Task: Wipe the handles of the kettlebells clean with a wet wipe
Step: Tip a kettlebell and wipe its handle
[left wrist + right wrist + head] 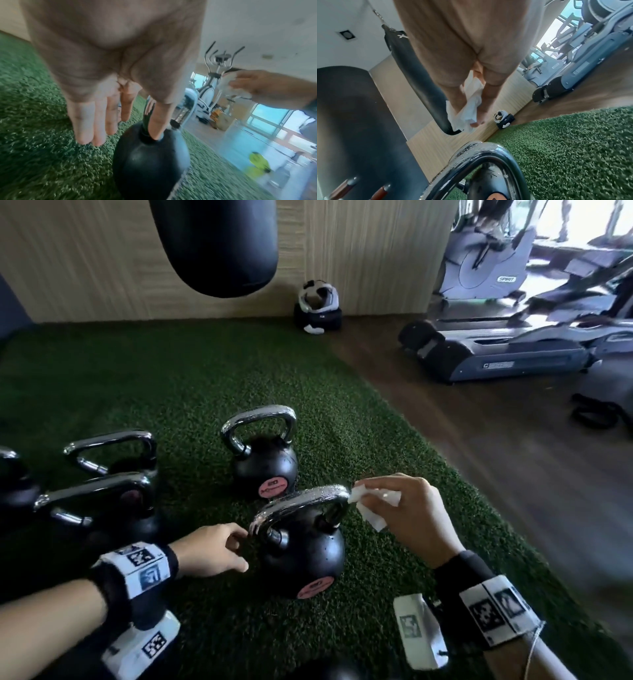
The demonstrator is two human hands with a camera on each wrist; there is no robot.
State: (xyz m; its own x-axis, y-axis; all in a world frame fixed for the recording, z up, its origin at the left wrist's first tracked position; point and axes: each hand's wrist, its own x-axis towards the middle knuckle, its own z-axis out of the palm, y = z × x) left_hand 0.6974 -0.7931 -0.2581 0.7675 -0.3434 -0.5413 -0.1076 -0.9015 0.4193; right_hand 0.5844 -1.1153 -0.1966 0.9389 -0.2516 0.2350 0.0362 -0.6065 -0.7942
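Two hands work at the nearest kettlebell [303, 556], which stands upright on the green turf [191, 385] between them. The left hand [210, 551] sits just beside the left end of its chrome handle [301, 501]; from the left wrist view the fingers [89, 121] hang fairly straight and loose, holding nothing, while the thumb lies by the handle's post where it joins the black ball, though I cannot tell if it touches. The right hand [407, 511] pinches a crumpled white wet wipe [373, 503] between thumb and fingers, and the wipe's edge is at the right corner of the handle, touching it or very nearly so. The handle's top looks wet, beaded with droplets. A little farther off, a second kettlebell [263, 453] stands upright with a pink label facing the camera. To the left, three more kettlebells [113, 474] crowd together, their chrome handles overlapping in view. Overhead hangs a black punching bag [215, 244]. By the wood-panelled wall [85, 258] a white headset [317, 294] rests on a dark box. Far right, on the wood floor, stand grey exercise machines [507, 337].
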